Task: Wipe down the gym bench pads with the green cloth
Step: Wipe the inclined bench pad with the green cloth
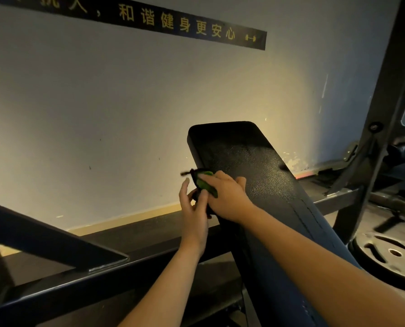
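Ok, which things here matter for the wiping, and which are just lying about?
Job: green cloth, bench pad, right hand, left hand.
Lying about: weight plate, wall banner, metal frame.

Bare pad ahead; frame right, wall behind.

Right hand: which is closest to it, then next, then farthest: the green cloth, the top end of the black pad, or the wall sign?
1. Green cloth, held by the right hand.
2. Pad's top end, just ahead.
3. Wall sign, high up behind.
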